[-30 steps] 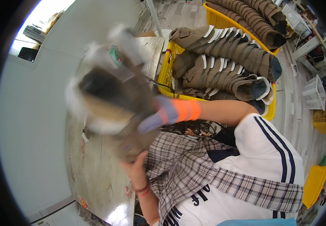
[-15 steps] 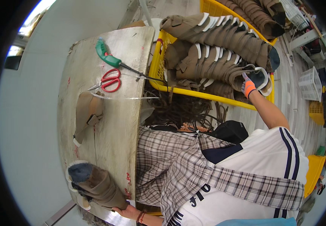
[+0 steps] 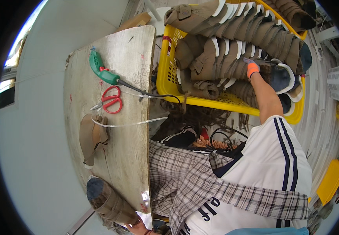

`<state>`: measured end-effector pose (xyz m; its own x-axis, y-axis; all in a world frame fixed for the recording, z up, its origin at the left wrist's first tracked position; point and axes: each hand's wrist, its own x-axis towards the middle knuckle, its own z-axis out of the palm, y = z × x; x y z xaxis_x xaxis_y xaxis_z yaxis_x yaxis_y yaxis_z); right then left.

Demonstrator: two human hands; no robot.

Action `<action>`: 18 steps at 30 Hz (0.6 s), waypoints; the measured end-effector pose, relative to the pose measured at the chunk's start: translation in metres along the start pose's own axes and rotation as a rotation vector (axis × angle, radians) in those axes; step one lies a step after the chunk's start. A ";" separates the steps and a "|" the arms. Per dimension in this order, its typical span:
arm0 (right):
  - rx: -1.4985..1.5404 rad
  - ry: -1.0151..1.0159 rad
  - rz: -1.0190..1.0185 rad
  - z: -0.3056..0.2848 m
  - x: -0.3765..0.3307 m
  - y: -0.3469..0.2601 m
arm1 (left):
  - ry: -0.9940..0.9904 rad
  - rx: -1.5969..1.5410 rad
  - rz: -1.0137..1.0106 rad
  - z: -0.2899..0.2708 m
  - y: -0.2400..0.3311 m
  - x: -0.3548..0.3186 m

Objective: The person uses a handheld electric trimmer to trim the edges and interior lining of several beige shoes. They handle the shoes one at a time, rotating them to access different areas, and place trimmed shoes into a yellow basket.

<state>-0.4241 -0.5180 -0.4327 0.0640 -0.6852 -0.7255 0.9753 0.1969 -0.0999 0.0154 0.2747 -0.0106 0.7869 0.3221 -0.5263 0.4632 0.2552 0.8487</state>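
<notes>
At the table's near corner, my left hand [image 3: 137, 227] is closed round the end of a nested stack of brown shoe uppers [image 3: 116, 205] with a dark blue-grey lining. My right hand [image 3: 252, 69], in an orange and grey glove, grips a row of nested brown uppers [image 3: 220, 68] with white edges; its fingertips are partly hidden among them. This row lies in a yellow basket [image 3: 232, 105] to the right of the table. A single brown upper [image 3: 89, 139] with a strap lies on the tabletop.
On the wooden table [image 3: 128, 145] lie red-handled scissors [image 3: 112, 100], a green corded tool [image 3: 103, 70] and a pale strip [image 3: 138, 124]. Its black cord [image 3: 150, 94] crosses to the basket. Brown scraps [image 3: 220, 117] lie beneath. White [image 3: 338, 84] and yellow [image 3: 333, 182] bins stand at the right.
My right hand has moved inward along the row, from near its end to its middle. My left hand stays at the stack's end, and the whole view has shifted.
</notes>
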 end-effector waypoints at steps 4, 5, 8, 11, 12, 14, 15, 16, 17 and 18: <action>-1.618 -0.009 -0.468 0.015 -0.037 0.002 | 0.194 0.349 0.419 0.032 0.017 -0.037; -1.809 -0.005 -0.510 0.010 -0.031 -0.006 | 0.220 0.434 0.526 0.040 0.017 -0.054; -2.206 -0.081 -0.558 -0.009 -0.026 -0.025 | 0.188 0.632 0.825 0.043 0.022 -0.045; -2.279 -0.304 -0.491 0.011 -0.078 -0.024 | 0.121 0.783 1.110 0.049 0.049 -0.010; -2.320 -0.325 -0.482 0.023 -0.102 -0.020 | 0.088 0.837 1.204 0.053 0.054 -0.003; -2.189 -0.375 -0.484 0.017 -0.105 -0.030 | -0.037 0.888 1.333 0.107 0.041 -0.023; -2.023 -0.419 -0.483 -0.003 -0.090 -0.045 | -0.117 0.890 1.355 0.148 0.023 -0.054; -1.857 -0.458 -0.480 -0.022 -0.077 -0.059 | -0.201 0.890 1.372 0.190 0.005 -0.085; -1.672 -0.476 -0.467 -0.040 -0.070 -0.067 | -0.282 0.897 1.364 0.223 -0.008 -0.096; -1.669 -0.428 -0.427 -0.039 -0.081 -0.066 | -0.340 0.898 1.340 0.244 -0.026 -0.104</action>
<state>-0.5019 -0.4484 -0.3939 0.1987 -0.9388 -0.2815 -0.2766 0.2218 -0.9350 0.0207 0.0122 0.0348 0.7882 -0.3685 0.4929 -0.6000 -0.6383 0.4822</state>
